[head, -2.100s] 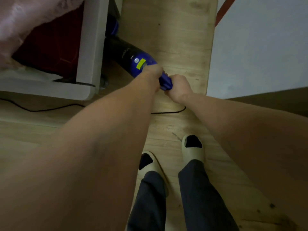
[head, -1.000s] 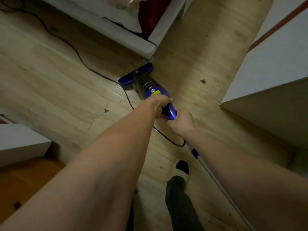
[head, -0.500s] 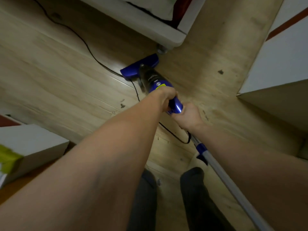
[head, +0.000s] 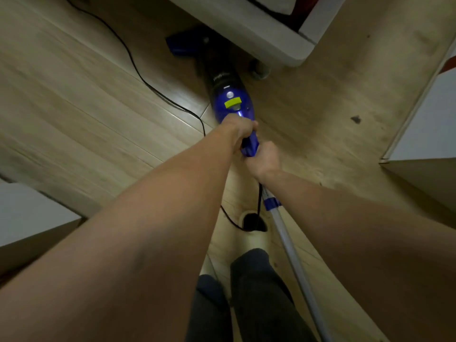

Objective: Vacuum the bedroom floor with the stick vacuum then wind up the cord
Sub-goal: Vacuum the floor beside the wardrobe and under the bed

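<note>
A black cord (head: 138, 70) runs across the wooden floor (head: 74, 107) to the left of the stick vacuum (head: 230, 99), curving down toward it and passing behind the left forearm; a further loop of it shows lower down, by a pale slipper (head: 254, 233) below the vacuum's handle. The vacuum itself stands tilted on the floor, its blue floor head (head: 185, 44) pushed part-way under the edge of the white bed frame (head: 266, 38) above it. A yellow-green tab sits on the blue body, just above the hands. The left hand (head: 238, 130) is curled round the blue handle right below the body. The right hand (head: 265, 160) grips the same handle just behind and to the right of the left one, the two almost touching. A silver tube (head: 293, 262) with a blue collar extends from under the right wrist toward the lower edge of the view. Right of the vacuum, a round bed foot (head: 259, 71) rests on the floor, and farther right stands a white cabinet (head: 429, 124).
</note>
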### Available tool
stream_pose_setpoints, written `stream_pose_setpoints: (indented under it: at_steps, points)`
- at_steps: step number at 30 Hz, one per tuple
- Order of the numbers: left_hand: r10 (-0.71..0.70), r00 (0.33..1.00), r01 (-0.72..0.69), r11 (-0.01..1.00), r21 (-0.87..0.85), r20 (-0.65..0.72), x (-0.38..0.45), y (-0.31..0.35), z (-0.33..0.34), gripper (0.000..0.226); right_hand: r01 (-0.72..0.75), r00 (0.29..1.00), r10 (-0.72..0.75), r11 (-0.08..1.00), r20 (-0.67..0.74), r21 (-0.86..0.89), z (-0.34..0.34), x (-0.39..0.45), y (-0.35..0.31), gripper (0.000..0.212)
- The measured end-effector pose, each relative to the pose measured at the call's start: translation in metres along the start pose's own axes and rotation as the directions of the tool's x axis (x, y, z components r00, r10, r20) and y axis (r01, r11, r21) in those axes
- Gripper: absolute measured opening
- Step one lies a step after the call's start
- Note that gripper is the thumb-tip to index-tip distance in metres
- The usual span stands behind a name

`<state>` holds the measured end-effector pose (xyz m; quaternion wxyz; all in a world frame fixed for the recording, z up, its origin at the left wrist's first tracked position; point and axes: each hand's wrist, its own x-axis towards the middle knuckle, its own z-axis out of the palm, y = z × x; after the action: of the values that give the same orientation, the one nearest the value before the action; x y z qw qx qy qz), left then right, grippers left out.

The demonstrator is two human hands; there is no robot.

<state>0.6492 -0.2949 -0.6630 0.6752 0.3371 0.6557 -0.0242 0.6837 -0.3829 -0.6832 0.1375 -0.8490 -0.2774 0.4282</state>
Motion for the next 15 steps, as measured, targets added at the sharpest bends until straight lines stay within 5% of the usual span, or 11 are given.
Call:
stream_pose_setpoints:
  at_steps: [5,11,15]
  points:
    - [0.065,0.997,-0.064,0.998,0.024,-0.045,0.064,-0.008,0.012,0.042,0.031,0.999,-0.033,0.997,-0.026,-0.064,0.026,0.063,0.017,0.022]
    - [0.228,0.966,-0.227,0.974,0.024,-0.124,0.122,0.014,0.005,0.044,-0.004,0.995,0.03,0.968,-0.099,0.252,0.045,0.134,-0.002,0.007]
    - [0.278,0.949,-0.272,0.96,0.059,-0.149,0.147,0.033,-0.013,0.046,0.063,0.997,-0.059,0.994,-0.046,0.085,0.05,0.165,-0.021,0.017]
